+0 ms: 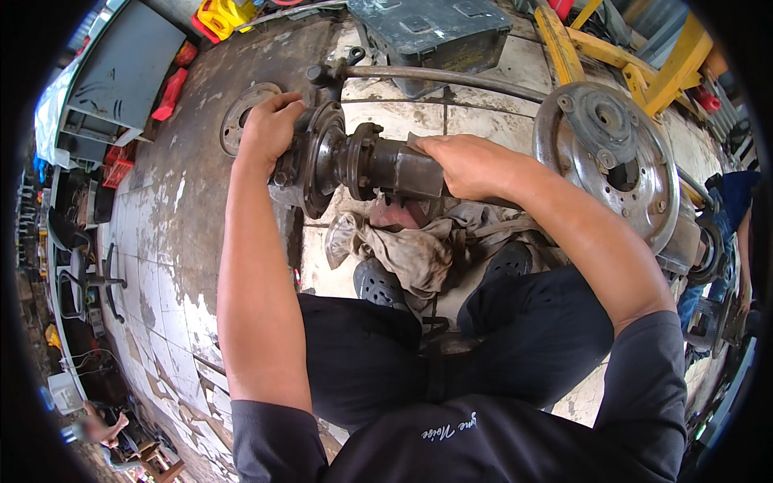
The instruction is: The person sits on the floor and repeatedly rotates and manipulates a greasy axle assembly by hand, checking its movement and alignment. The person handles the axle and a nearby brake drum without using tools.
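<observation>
A greasy vehicle axle (pixel 407 167) lies crosswise in front of me, with a dark flange (pixel 326 157) near its left end. My left hand (pixel 272 129) is curled over the hub at that end, its fingers bent around the top. My right hand (pixel 467 165) is closed on the square axle tube, pinching a small dark flat piece (pixel 415 142) against it. What that piece is I cannot make out. Farther right stands a large round metal backing plate (pixel 644 177). A dirty cloth (pixel 419 249) lies below the axle, between my feet.
A long steel rod (pixel 443 76) runs behind the axle. Beyond it sit a dark green box (pixel 427 36) and a yellow metal stand (pixel 564 48). A grey cabinet (pixel 121 72) and an office chair (pixel 84 274) are at the left. Another person's arm (pixel 745 249) shows at far right.
</observation>
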Motion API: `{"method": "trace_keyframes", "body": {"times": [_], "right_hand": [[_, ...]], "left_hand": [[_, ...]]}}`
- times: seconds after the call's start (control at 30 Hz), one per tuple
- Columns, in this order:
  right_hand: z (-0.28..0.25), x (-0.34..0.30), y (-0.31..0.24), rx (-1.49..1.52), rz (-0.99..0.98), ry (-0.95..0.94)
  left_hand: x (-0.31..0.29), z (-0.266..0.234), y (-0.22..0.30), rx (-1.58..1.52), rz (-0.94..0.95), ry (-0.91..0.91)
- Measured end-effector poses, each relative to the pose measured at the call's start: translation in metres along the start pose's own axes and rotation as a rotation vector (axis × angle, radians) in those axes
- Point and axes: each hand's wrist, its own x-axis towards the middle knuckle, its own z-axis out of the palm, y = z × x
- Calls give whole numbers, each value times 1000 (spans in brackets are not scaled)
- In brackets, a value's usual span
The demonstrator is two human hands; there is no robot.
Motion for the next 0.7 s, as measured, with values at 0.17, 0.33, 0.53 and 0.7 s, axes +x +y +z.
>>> {"method": "trace_keyframes", "body": {"times": [0.17, 0.33, 0.53, 0.7], "right_hand": [[0, 2, 4, -15, -5, -15], [-10, -6, -5, 1, 40, -59], [-12, -9, -8, -22, 68, -54], [-24, -20, -26, -7, 9, -52]], "left_hand": [[-2, -1, 2, -4, 9, 3], [-4, 0, 5, 9, -8, 13], [-5, 0, 10, 5, -14, 16], [-11, -1, 13, 26, -45, 32]]}}
